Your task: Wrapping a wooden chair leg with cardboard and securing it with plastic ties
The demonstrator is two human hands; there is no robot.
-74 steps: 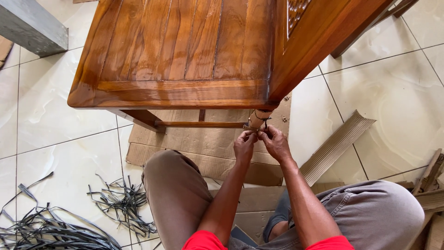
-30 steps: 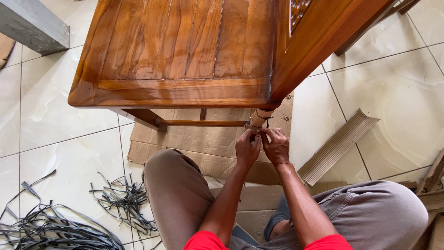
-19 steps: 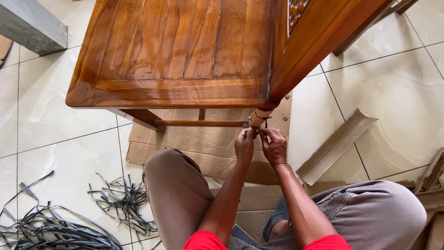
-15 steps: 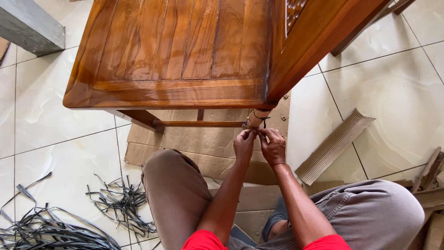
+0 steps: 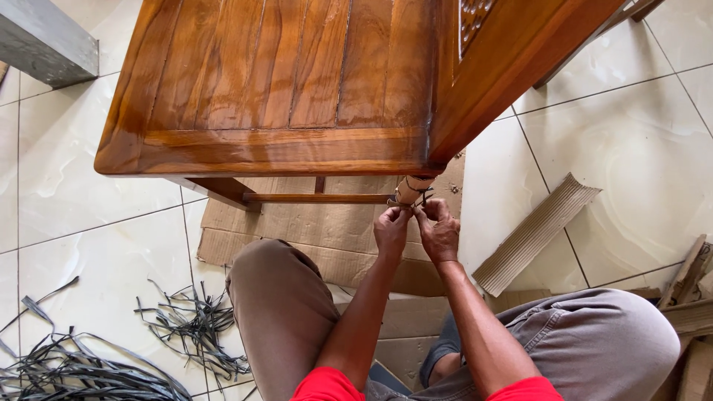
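Note:
A glossy brown wooden chair (image 5: 282, 89) stands in front of me, its seat filling the top of the view. Its near right leg (image 5: 411, 188) is wrapped in brown cardboard with a dark strap around it. My left hand (image 5: 391, 232) and my right hand (image 5: 438, 232) are side by side at that leg, fingertips pinching the dark strap at the wrap's lower edge. My knees rest below, to either side of my arms.
Flattened cardboard (image 5: 312, 230) lies under the chair. A corrugated cardboard strip (image 5: 535, 234) lies on the white tiles to the right, with more scraps (image 5: 691, 297) at the right edge. Cut black straps (image 5: 96, 349) are piled at lower left. A grey beam (image 5: 44, 41) is at upper left.
Both hands stay at the wrapped leg, shifting slightly up and closer together on the strap. The view has drifted a little to the right.

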